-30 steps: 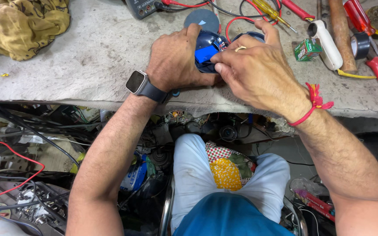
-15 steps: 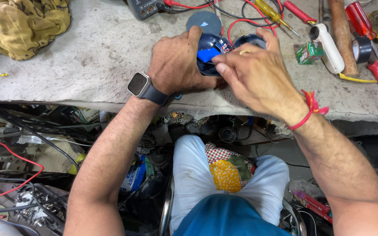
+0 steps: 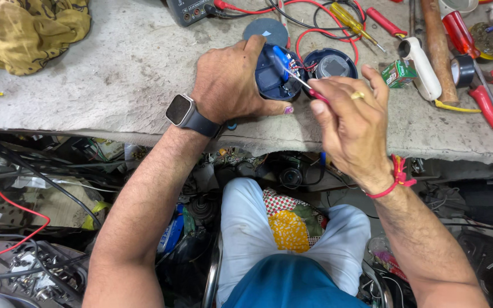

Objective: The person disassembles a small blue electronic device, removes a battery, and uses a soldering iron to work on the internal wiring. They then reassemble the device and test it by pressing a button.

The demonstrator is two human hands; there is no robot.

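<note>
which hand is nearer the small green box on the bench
Right. The right hand has its fingertips just left of the small green box; the left hand is farther left, gripping the blue round housing.

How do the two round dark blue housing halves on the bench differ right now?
The left dark blue round housing half is gripped by the left hand, while the right dark blue round housing half lies free on the bench. The right hand points a thin red-handled tool into the left one only. Both lie open side up.

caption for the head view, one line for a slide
Left hand steadies a blue round device on the workbench while the right hand probes it with a thin tool.
</note>
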